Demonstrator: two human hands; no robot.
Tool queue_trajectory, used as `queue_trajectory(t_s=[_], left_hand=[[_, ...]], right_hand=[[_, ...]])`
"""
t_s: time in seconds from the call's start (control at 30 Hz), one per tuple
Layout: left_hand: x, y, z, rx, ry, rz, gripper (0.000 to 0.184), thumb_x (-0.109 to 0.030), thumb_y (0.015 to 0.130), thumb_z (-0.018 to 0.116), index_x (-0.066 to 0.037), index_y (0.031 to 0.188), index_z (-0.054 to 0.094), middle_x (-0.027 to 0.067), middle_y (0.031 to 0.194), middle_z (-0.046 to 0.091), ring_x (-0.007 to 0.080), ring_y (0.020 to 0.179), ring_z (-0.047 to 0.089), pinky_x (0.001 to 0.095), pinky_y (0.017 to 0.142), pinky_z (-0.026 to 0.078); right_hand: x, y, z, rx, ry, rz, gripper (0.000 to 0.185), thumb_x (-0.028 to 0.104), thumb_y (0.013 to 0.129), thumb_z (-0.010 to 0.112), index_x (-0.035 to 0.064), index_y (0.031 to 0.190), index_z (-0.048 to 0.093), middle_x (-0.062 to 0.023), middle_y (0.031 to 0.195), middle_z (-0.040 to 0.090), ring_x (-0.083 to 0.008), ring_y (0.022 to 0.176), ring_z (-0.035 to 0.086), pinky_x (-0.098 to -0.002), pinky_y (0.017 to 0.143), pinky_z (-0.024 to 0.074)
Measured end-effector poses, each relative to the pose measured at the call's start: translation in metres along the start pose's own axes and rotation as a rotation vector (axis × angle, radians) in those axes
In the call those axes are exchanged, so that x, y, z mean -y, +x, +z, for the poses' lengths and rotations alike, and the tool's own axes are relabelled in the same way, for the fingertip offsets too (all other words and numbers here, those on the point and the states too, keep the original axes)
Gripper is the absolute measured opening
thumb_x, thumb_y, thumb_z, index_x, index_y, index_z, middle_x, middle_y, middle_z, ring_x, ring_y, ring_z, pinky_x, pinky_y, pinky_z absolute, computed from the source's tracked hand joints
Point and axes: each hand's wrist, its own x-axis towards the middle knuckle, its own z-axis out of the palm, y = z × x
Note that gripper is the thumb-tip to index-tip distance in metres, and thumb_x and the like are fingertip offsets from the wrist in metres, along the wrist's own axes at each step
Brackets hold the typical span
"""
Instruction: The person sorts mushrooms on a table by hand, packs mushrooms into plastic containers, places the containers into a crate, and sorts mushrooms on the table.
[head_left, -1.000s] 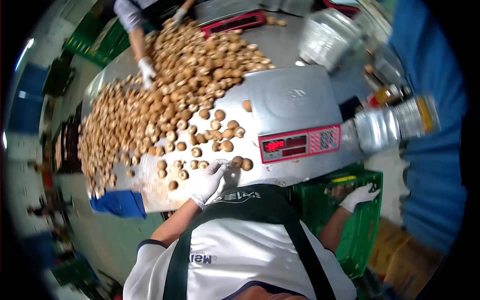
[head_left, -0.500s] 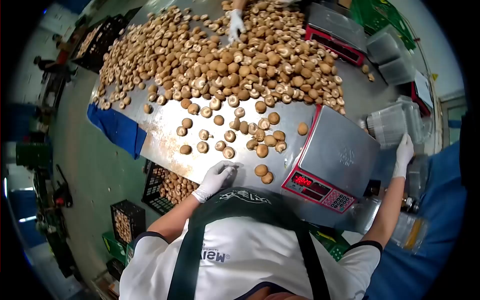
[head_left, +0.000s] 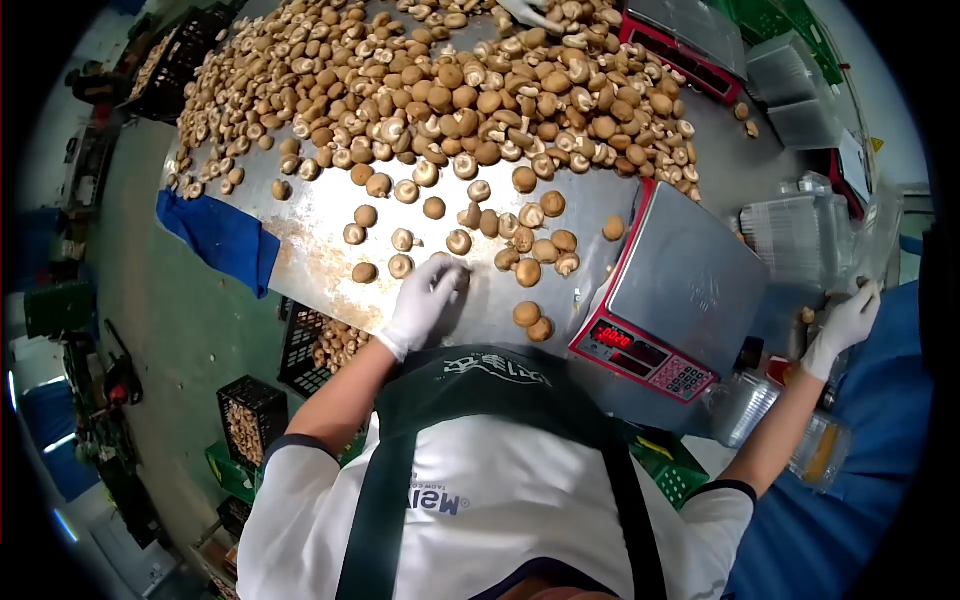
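Note:
My left hand (head_left: 422, 308), in a white glove, is over the steel table with its fingers curled round a mushroom (head_left: 462, 281), which they partly hide. Several loose brown mushrooms (head_left: 459, 242) lie just beyond it. At the far right my gloved right hand (head_left: 848, 322) pinches the edge of a clear plastic tray (head_left: 880, 235), held beside a stack of similar trays (head_left: 790, 232). Between my hands stands a scale (head_left: 690, 265) with a bare steel plate and a lit red display.
A large mushroom heap (head_left: 400, 100) covers the table's far side, where another person's gloved hand (head_left: 530, 12) reaches in. A second scale (head_left: 690, 50) is at the back right. A blue cloth (head_left: 218, 240) hangs off the left edge. Black crates (head_left: 252, 425) of mushrooms are below.
My left hand has moved forward from the table's near edge onto the mushrooms. My right hand has moved right, drawing a clear tray away from the stack. The other person's hand has shifted right.

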Motion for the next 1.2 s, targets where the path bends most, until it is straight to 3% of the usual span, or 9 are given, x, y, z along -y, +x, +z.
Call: queue_trajectory(t_s=[0.07,0.13,0.23,0.5,0.73,0.83,0.93,0.97,1.2], left_hand=[[0.013,0.033,0.003,-0.229,0.26,0.313,0.024,-0.014,0.091,0.065,-0.006,0.115,0.066,0.0114,0.101,0.067,0.0252,0.089,0.065,0.0354,0.08,0.052],[-0.005,0.076,0.004,-0.209,0.464,0.46,0.037,-0.011,0.086,0.069,-0.004,0.121,0.063,0.0163,0.114,0.065,0.0347,0.103,0.063,0.0415,0.092,0.05],[0.01,0.1,0.013,-0.062,0.533,0.34,0.048,-0.012,0.08,0.073,-0.005,0.125,0.06,0.0189,0.122,0.059,0.0376,0.109,0.06,0.041,0.096,0.049],[0.008,0.085,-0.014,-0.029,-0.367,0.018,0.03,-0.009,0.093,0.057,-0.007,0.122,0.064,0.0017,0.097,0.065,0.0082,0.086,0.057,0.0231,0.074,0.047],[0.02,0.018,-0.018,0.274,-1.065,-0.483,0.031,-0.029,0.105,0.044,-0.002,0.11,0.057,0.0149,0.105,0.064,0.0241,0.09,0.065,0.0353,0.08,0.057],[0.039,0.006,-0.015,0.458,-1.071,-0.548,0.03,-0.03,0.105,0.046,-0.003,0.112,0.057,0.0121,0.104,0.064,0.0223,0.09,0.065,0.0336,0.078,0.057],[0.029,-0.002,-0.008,0.529,-1.069,-0.535,0.044,-0.037,0.107,0.039,-0.001,0.124,0.058,0.0094,0.104,0.065,0.0201,0.094,0.063,0.0315,0.083,0.053],[0.03,-0.001,-0.009,0.579,-1.055,-0.525,0.047,-0.039,0.107,0.037,-0.001,0.127,0.056,0.009,0.107,0.064,0.0201,0.097,0.063,0.0312,0.085,0.053],[-0.001,0.012,-0.013,0.722,-1.123,-0.467,0.059,-0.047,0.107,0.032,-0.001,0.14,0.047,0.0126,0.134,0.056,0.0214,0.114,0.059,0.0314,0.094,0.051]], right_hand=[[0.033,-0.053,-0.018,0.127,0.332,0.304,0.012,0.007,0.096,0.058,0.0007,0.102,0.067,-0.0114,0.096,0.068,-0.0267,0.085,0.062,-0.0381,0.083,0.0497],[0.038,-0.136,-0.036,0.29,-0.011,-0.428,0.009,0.002,0.094,0.058,0.0025,0.098,0.066,-0.0109,0.094,0.066,-0.0284,0.09,0.061,-0.0408,0.092,0.046],[0.04,-0.216,-0.051,0.543,-0.002,-0.304,0.007,0.0,0.091,0.058,0.0032,0.091,0.065,-0.0115,0.094,0.066,-0.0321,0.097,0.061,-0.0463,0.106,0.0402],[0.154,-0.299,-0.068,0.656,0.332,-0.189,0.037,-0.005,0.08,0.061,0.0025,0.116,0.065,-0.0138,0.12,0.064,-0.031,0.11,0.061,-0.0427,0.1,0.0468],[0.193,-0.408,0.024,1.282,0.131,-0.364,0.047,0.011,0.083,0.064,0.0154,0.13,0.061,-0.0155,0.131,0.055,-0.0375,0.124,0.047,-0.0453,0.103,0.0408],[0.186,-0.415,0.044,1.102,0.348,-0.276,0.045,0.012,0.091,0.062,0.0146,0.136,0.057,-0.0147,0.128,0.058,-0.0312,0.109,0.057,-0.0416,0.091,0.0478],[0.199,-0.397,0.056,1.338,0.869,1.048,0.043,0.014,0.101,0.053,0.0166,0.143,0.049,-0.0107,0.126,0.061,-0.0237,0.096,0.062,-0.0351,0.078,0.0515],[0.189,-0.403,0.065,1.277,1.162,1.233,0.043,0.02,0.106,0.047,0.0134,0.148,0.042,-0.0087,0.126,0.059,-0.0193,0.091,0.065,-0.0295,0.066,0.0506],[0.218,-0.377,0.059,1.268,1.561,1.503,0.049,0.034,0.108,0.035,0.0112,0.151,0.034,-0.0109,0.13,0.059,-0.0257,0.106,0.065,-0.0362,0.076,0.0551]])
